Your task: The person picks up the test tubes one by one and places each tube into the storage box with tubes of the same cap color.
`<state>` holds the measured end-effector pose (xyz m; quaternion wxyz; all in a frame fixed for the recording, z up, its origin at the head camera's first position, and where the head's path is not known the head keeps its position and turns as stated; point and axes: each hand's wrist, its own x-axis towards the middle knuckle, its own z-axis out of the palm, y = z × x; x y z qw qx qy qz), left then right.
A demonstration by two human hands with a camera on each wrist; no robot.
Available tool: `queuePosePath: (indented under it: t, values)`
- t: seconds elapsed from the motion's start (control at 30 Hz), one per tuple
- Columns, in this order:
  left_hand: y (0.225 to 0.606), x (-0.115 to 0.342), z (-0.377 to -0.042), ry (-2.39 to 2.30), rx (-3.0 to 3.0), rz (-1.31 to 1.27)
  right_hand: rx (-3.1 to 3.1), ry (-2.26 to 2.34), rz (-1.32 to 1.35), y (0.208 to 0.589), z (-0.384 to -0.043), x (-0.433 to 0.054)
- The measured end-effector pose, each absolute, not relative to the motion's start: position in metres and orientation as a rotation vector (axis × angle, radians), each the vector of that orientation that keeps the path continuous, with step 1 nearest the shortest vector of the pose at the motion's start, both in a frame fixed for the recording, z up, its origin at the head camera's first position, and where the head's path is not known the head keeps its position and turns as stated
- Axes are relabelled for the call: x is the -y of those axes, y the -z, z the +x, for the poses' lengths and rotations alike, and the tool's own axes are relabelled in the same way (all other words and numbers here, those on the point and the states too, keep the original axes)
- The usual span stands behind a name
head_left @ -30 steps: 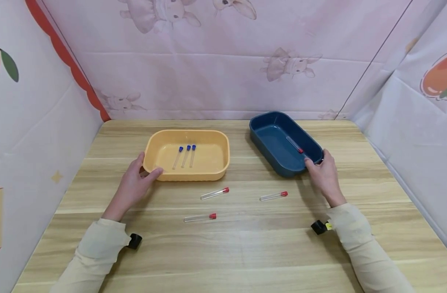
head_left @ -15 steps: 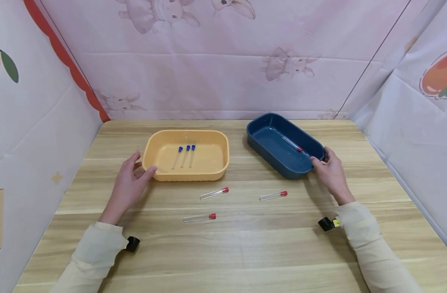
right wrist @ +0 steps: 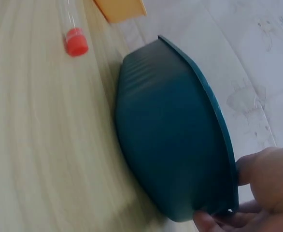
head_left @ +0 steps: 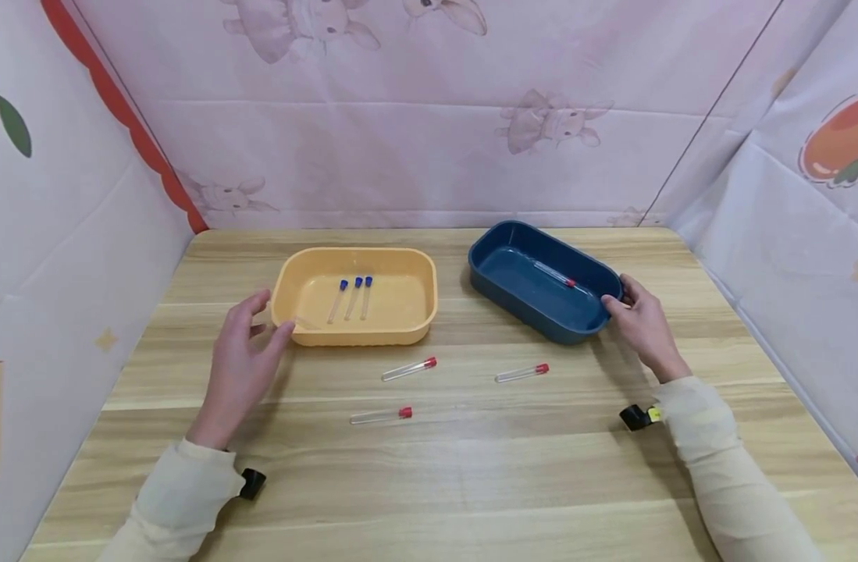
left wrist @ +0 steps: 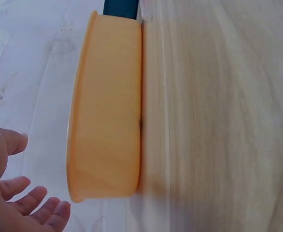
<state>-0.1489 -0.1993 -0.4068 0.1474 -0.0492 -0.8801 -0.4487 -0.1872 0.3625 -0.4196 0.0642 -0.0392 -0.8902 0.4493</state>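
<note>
My right hand (head_left: 642, 324) grips the near right end of a dark blue tray (head_left: 520, 306), thumb over the rim and fingers against the outer wall. Inside that tray lies one red-capped test tube (head_left: 555, 273). At the left, my left hand (head_left: 239, 359) is beside the near left corner of a yellow tray (head_left: 361, 339), fingers relaxed and spread. The left wrist view shows a gap between those fingers and the yellow wall (left wrist: 105, 111). Three blue-capped test tubes (head_left: 353, 298) lie side by side in the yellow tray.
On the wooden table (head_left: 471, 484), in front of the trays, lie three more red-capped tubes: one on the right (head_left: 522, 373), a middle one (head_left: 409, 368) and a nearer one (head_left: 381, 416). Printed cloth walls (head_left: 400, 156) enclose the table's back and sides.
The blue tray has turned, its far end swinging left and toward me while my right hand moves right with its near end. My left hand has drawn back from the yellow tray's rim.
</note>
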Motion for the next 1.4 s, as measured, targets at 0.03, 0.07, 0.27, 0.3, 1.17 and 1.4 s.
queuePosePath:
  t: [0.03, 0.07, 0.27, 0.3, 1.17, 1.4]
  values:
    - [0.407, 0.198, -0.148, 1.271, 2.527, -0.150, 2.689, -1.358, -0.111, 0.420, -0.188, -0.364]
    - [0.406, 0.197, -0.147, 1.263, 2.519, -0.161, 2.690, -1.355, -0.106, 0.420, -0.188, -0.365]
    - [0.406, 0.190, -0.141, 1.220, 2.517, -0.194, 2.676, -1.385, -0.073, 0.419, -0.191, -0.369]
    - [0.406, 0.189, -0.140, 1.212, 2.519, -0.198, 2.674, -1.392, -0.064, 0.419, -0.192, -0.370]
    - [0.423, 0.159, -0.098, 0.984, 2.728, -0.786, 2.675, -1.453, -0.023, 0.424, -0.201, -0.386]
    - [0.426, 0.151, -0.092, 0.817, 2.836, -0.945, 2.700, -1.437, -0.002, 0.422, -0.206, -0.389]
